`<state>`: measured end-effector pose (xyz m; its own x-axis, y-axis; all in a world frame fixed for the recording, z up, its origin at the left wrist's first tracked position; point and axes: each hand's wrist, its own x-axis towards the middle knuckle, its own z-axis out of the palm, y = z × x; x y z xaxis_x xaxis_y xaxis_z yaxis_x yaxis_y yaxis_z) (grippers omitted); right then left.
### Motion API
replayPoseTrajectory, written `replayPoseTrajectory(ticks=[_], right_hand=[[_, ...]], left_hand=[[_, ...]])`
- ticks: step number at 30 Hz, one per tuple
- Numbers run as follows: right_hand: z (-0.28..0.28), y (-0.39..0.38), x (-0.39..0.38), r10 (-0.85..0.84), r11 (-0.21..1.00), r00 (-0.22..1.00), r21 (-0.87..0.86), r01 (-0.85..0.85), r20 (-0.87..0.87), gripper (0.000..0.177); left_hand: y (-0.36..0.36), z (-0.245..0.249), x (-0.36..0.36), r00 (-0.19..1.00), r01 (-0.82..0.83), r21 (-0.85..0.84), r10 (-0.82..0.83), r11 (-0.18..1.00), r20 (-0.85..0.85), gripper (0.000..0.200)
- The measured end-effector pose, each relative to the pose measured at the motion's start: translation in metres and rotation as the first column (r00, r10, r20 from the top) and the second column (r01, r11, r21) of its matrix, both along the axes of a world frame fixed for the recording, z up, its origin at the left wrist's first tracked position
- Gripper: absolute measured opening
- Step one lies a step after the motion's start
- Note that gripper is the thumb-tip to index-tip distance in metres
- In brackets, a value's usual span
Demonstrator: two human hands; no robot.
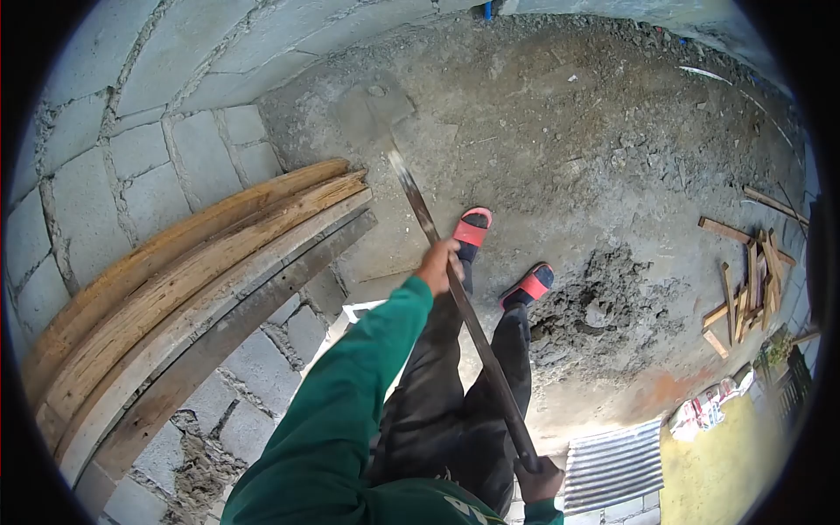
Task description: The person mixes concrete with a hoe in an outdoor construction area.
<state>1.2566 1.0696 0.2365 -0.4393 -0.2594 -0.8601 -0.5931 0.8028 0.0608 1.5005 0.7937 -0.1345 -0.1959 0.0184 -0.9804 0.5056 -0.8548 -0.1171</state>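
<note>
A long-handled shovel point(486, 354) runs diagonally from the lower middle up to the upper left. Its grey blade point(374, 112) lies against the ground near the block wall and looks coated with mortar or dirt. My left hand point(437, 266) is wrapped round the middle of the handle, in front of my legs. The handle's lower end is held in my right hand point(540, 479), close to my body. A heap of wet grey mortar point(604, 306) sits on the ground to the right of my feet.
Long wooden planks point(210, 254) lean along the block wall point(149, 153) at the left. Wood scraps point(744, 284) are piled at the right. Corrugated sheet metal point(615, 466) and white bags point(707, 409) lie at the lower right. Red sandals point(472, 227) are on my feet.
</note>
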Motion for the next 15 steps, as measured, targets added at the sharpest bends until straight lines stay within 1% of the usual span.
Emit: replayPoseTrajectory(ticks=[1, 2, 3, 4, 5, 6, 7, 9, 10, 11, 12, 13, 14, 15], right_hand=[[-0.022, -0.047, 0.027, 0.016, 0.999, 0.999, -0.037, -0.015, 0.033, 0.041], [-0.02, -0.069, 0.04, -0.043, 0.999, 0.998, -0.001, 0.043, 0.051, 0.04], [-0.026, -0.085, 0.047, -0.089, 0.996, 0.993, -0.002, 0.089, 0.082, 0.039], [-0.025, -0.075, 0.064, -0.099, 0.995, 0.991, 0.012, 0.098, 0.093, 0.039], [-0.027, -0.056, 0.079, -0.06, 0.997, 0.995, -0.05, 0.064, 0.081, 0.039], [-0.033, -0.04, 0.081, -0.004, 0.992, 0.998, -0.128, 0.012, 0.066, 0.039], [-0.03, -0.025, 0.077, 0.001, 0.991, 0.998, -0.135, 0.008, 0.069, 0.039], [-0.041, 0.0, 0.067, 0.057, 0.985, 0.996, -0.166, -0.044, 0.074, 0.04], [-0.031, 0.009, 0.056, 0.044, 0.995, 0.997, -0.088, -0.039, 0.066, 0.04], [-0.016, 0.009, 0.045, -0.012, 0.998, 0.999, -0.063, 0.015, 0.051, 0.039], [-0.002, 0.021, 0.032, 0.031, 0.997, 1.0, -0.072, -0.031, 0.003, 0.038], [0.013, 0.041, 0.011, 0.09, 0.995, 0.996, -0.043, -0.088, 0.028, 0.037], [0.029, 0.058, -0.003, 0.077, 0.995, 0.997, -0.059, -0.077, 0.011, 0.036], [0.042, 0.063, -0.01, 0.135, 0.99, 0.989, -0.025, -0.137, -0.065, 0.036]], left_hand=[[-0.042, -0.039, 0.037, 0.999, -0.046, -0.022, 0.046, 0.999, 0.006, 0.028], [-0.081, -0.039, 0.048, 0.997, 0.069, -0.007, -0.069, 0.998, 0.034, 0.03], [-0.09, -0.025, 0.044, 0.981, 0.119, -0.01, -0.116, 0.993, 0.153, 0.029], [-0.085, -0.011, 0.048, 0.944, 0.185, 0.013, -0.181, 0.983, 0.275, 0.029], [-0.076, -0.008, 0.053, 0.943, 0.191, 0.016, -0.188, 0.982, 0.275, 0.029], [-0.07, -0.011, 0.06, 0.961, 0.141, -0.04, -0.127, 0.989, 0.245, 0.024], [-0.06, -0.011, 0.066, 0.974, 0.095, -0.089, -0.074, 0.991, 0.214, 0.02], [-0.043, -0.01, 0.058, 0.965, 0.142, -0.073, -0.121, 0.987, 0.231, 0.02], [-0.031, -0.004, 0.049, 0.982, 0.086, -0.06, -0.074, 0.995, 0.175, 0.021], [-0.01, 0.006, 0.038, 0.993, 0.033, -0.025, -0.03, 0.999, 0.118, 0.021], [0.01, 0.019, 0.025, 0.997, 0.011, -0.016, -0.009, 1.0, 0.072, 0.022], [0.028, 0.032, 0.011, 0.999, -0.018, -0.014, 0.018, 1.0, 0.027, 0.023], [0.047, 0.042, -0.001, 1.0, -0.027, 0.034, 0.027, 0.999, 0.003, 0.024], [0.06, 0.049, -0.01, 0.999, -0.027, 0.078, 0.029, 0.997, -0.024, 0.024]])
